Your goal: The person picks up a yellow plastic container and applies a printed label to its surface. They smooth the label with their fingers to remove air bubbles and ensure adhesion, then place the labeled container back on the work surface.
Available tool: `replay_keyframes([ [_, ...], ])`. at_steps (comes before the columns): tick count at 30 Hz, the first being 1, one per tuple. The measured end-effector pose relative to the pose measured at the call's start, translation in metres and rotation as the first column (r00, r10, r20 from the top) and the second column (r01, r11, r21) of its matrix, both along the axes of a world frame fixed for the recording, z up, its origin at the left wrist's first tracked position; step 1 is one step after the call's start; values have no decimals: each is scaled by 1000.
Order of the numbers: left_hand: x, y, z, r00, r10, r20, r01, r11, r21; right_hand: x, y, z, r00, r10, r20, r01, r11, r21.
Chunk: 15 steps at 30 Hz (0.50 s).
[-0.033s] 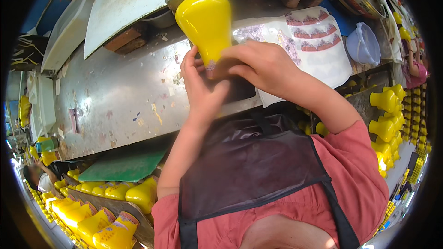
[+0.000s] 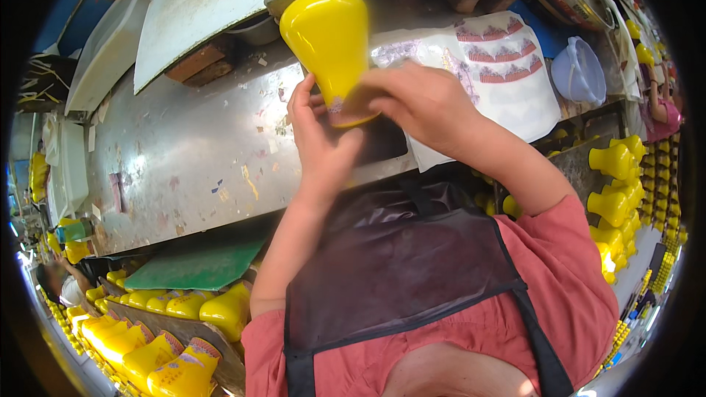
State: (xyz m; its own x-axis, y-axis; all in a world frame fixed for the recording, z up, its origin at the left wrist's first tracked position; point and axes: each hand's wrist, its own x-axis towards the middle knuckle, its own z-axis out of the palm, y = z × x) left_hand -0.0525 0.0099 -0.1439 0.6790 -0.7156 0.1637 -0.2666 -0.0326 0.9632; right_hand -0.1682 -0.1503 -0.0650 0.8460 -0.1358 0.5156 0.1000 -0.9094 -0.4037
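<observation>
A glossy yellow bottle point(image 2: 327, 33) lies along the bench, its clear glass neck pointing away from me on a dark block point(image 2: 276, 1). A small purple patterned band shows near its narrow base. My left hand point(image 2: 320, 132) holds the base from the left, fingers partly hidden by the bottle and thumb apart on the near side. My right hand point(image 2: 423, 99) is bent over the right of the base, fingers closed and smeared by motion. Something brownish shows under its fingertips, too blurred to name. Right of the bottle lies a white sheet of printed decals point(image 2: 507, 92).
The metal bench point(image 2: 176, 154) carries paper scraps. A pale blue bucket point(image 2: 579, 70) stands at the right, bricks point(image 2: 202, 62) under a white board at the back. Yellow bottles stand in rows at lower left point(image 2: 176, 367) and right point(image 2: 610, 206). A green board point(image 2: 198, 265) lies below the bench.
My right hand has shifted slightly to the right along the bottle's base, uncovering a little more of its rim. My left hand and the bottle look nearly unmoved.
</observation>
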Motion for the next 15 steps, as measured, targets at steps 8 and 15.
replay_keyframes([
  [8, -5, -3, 2, 995, 26, -93, -30, 998, -47, -6, 1, -4, 991, -134, 30, 136, 984, -112],
  [15, -7, -8, 1, 993, 44, -113, -51, 997, -56, 22, 7, 7, 999, 52, -14, -54, 980, -191],
])
